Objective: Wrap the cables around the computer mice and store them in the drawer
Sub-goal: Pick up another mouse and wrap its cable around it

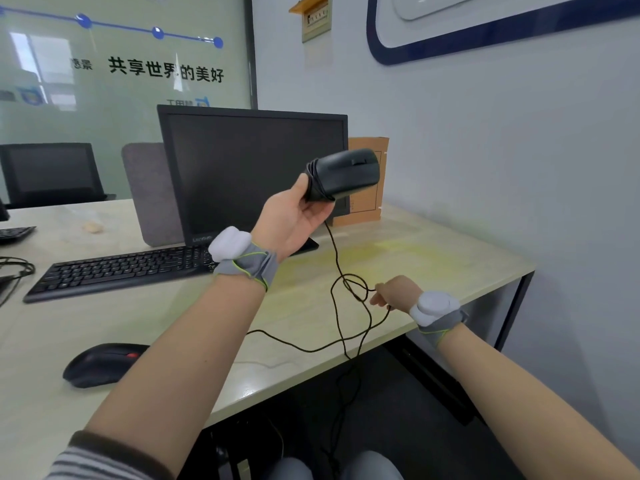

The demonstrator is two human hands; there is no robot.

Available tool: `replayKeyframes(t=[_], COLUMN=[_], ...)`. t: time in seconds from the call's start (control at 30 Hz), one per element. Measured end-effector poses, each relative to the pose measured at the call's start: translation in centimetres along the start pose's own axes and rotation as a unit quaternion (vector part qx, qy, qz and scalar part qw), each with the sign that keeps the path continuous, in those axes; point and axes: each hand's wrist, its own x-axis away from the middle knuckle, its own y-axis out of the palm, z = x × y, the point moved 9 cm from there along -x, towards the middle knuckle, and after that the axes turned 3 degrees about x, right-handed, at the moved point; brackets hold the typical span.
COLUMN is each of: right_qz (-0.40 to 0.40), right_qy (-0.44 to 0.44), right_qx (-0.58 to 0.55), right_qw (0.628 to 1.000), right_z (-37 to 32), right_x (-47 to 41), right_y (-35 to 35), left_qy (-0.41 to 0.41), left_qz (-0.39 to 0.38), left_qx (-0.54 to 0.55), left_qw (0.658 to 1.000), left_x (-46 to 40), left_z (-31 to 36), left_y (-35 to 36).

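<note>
My left hand (294,216) holds a black mouse (346,174) up in front of the monitor, with several turns of cable wound round its rear end. The loose black cable (337,268) hangs down from the mouse, loops over the desk and drops past the front edge. Lower right, my right hand (393,292) pinches that cable just above the desk. A second black mouse (104,363) with a red wheel lies on the desk at the lower left, partly hidden by my left forearm. No drawer is in view.
A black monitor (252,171) and a black keyboard (121,271) stand on the light desk (433,258). A brown cardboard box (367,188) leans behind the monitor near the wall. Another keyboard and cables sit at the far left edge. An office chair stands behind the desk.
</note>
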Motion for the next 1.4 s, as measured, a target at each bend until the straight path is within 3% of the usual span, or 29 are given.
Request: replayKeyframes(t=[0.07, 0.13, 0.27, 0.33, 0.43, 0.6, 0.77, 0.87, 0.97, 1.1, 1.2, 1.27, 1.33, 1.4], right_qz=[0.001, 0.038, 0.188, 0.169, 0.109, 0.05, 0.045, 0.091, 0.105, 0.152, 0.116, 0.069, 0.016, -0.043], right_qy=[-0.01, -0.077, -0.294, -0.35, -0.386, -0.365, -0.34, -0.237, -0.144, -0.15, -0.23, -0.268, -0.289, -0.301], right_qx=[0.042, 0.066, -0.111, -0.172, -0.192, 0.015, 0.267, 0.395, 0.415, 0.406, 0.292, 0.075, -0.167, -0.333], right_qw=[0.999, 0.994, 0.931, 0.905, 0.896, 0.93, 0.901, 0.883, 0.892, 0.889, 0.921, 0.958, 0.943, 0.893], right_z=[-0.7, -2.7, -8.2, -10.4, -12.0, -9.0, -4.3, -0.2, 2.6, 1.9, 0.1, -1.0, -2.1, -3.3], right_x=[0.1, 0.6, 4.3, 5.7, 6.8, 5.7, 3.7, 1.9, 0.9, 1.4, 2.5, 3.5, 4.5, 5.5], right_y=[-0.2, -1.0, -4.7, -5.7, -5.8, -2.6, 1.6, 2.0, 1.5, 0.3, 0.2, -0.5, -1.3, -1.6], left_qy=[-0.012, -0.022, -0.032, -0.029, -0.021, -0.008, 0.014, 0.027, 0.026, -0.001, -0.021, -0.033, -0.04, -0.043], left_qz=[0.004, 0.005, 0.0, -0.005, -0.014, -0.039, -0.058, -0.069, -0.071, -0.064, -0.064, -0.067, -0.071, -0.071], left_qx=[-0.005, -0.006, -0.015, -0.012, 0.005, 0.025, 0.059, 0.073, 0.068, 0.048, 0.042, 0.037, 0.03, 0.022], left_qw=[1.0, 1.0, 0.999, 0.999, 1.0, 0.999, 0.997, 0.995, 0.995, 0.997, 0.997, 0.997, 0.996, 0.996], left_x=[0.0, 0.0, 0.1, 0.1, 0.1, 0.3, 0.6, 0.7, 0.8, 1.0, 1.2, 1.4, 1.5, 1.5], left_z=[-0.9, -1.7, -2.8, -2.8, -2.2, -1.3, 0.2, 1.3, 1.3, -0.9, -2.7, -3.7, -4.4, -4.9], left_y=[-0.2, -0.2, 0.7, 1.3, 2.1, 3.3, 4.5, 5.3, 5.8, 5.7, 6.0, 6.3, 6.6, 6.7])
